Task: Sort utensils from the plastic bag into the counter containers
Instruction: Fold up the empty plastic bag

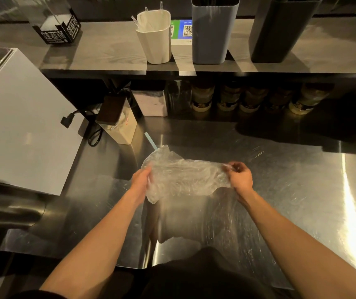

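A crumpled clear plastic bag (183, 175) is held just above the steel counter (280, 190) between both hands. My left hand (141, 179) grips its left end. At the bag's right end, my right hand (239, 174) pinches the plastic with curled fingers. A pale blue straw (150, 140) sticks out from behind the bag's far left corner. On the raised shelf stand a white container (155, 39) holding clear wrapped straws, a grey-blue container (212, 33) and a black container (280, 29). What is inside the bag cannot be made out.
A white machine (21, 126) fills the left side, its black plug and cord (80, 126) beside it. A beige canister with a dark lid (118, 124), a steel box (151, 102) and several jars (248, 98) sit under the shelf. A QR sign (182, 31) stands behind the white container.
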### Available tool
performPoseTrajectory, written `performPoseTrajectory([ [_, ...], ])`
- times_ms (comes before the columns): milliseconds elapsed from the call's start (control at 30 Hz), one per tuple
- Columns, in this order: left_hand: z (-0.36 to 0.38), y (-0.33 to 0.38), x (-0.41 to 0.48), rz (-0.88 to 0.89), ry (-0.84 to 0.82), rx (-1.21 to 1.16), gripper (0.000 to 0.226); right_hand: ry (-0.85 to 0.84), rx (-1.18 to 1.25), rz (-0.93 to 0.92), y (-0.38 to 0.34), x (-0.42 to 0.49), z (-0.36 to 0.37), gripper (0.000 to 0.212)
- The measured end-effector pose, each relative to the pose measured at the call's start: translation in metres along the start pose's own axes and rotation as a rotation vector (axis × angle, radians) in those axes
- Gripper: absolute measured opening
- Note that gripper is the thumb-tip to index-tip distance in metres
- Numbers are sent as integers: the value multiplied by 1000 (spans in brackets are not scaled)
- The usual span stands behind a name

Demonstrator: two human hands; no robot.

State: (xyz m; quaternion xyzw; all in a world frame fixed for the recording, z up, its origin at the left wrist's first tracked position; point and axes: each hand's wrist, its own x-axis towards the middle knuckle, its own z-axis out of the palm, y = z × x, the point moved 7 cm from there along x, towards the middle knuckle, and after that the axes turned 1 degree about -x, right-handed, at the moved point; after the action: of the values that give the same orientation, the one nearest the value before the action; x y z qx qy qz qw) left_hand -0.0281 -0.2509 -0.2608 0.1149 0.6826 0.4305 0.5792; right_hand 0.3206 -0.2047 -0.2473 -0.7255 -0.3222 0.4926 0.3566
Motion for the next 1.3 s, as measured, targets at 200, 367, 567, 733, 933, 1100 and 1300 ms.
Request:
performPoseTrajectory([
  [200, 12, -11, 2, -22, 10, -3, 35, -431, 390, 518, 25, -41, 53, 50],
  [367, 26, -23, -2, -58, -60, 66, 32, -306, 270, 413, 30, -45, 66, 14],
  [567, 27, -31, -7, -113, -89, 56, 28, -257, 362, 484, 40, -24, 58, 16],
  [733, 1, -26, 7, -81, 54, -26, 25, -162, 173, 383, 40, -23, 38, 26],
  [933, -10, -3, 16, -14, 157, 17, 6, -191, -122, 381, 68, -30, 9, 20],
  [1100, 14, 4, 14, 39, 146, 234, 38, -321, -146, 391, 63, -36, 13, 20],
  [1300, 44, 21, 5, 191, 100, 404, 96, -170, -52, 318, 60, -24, 8, 10],
])
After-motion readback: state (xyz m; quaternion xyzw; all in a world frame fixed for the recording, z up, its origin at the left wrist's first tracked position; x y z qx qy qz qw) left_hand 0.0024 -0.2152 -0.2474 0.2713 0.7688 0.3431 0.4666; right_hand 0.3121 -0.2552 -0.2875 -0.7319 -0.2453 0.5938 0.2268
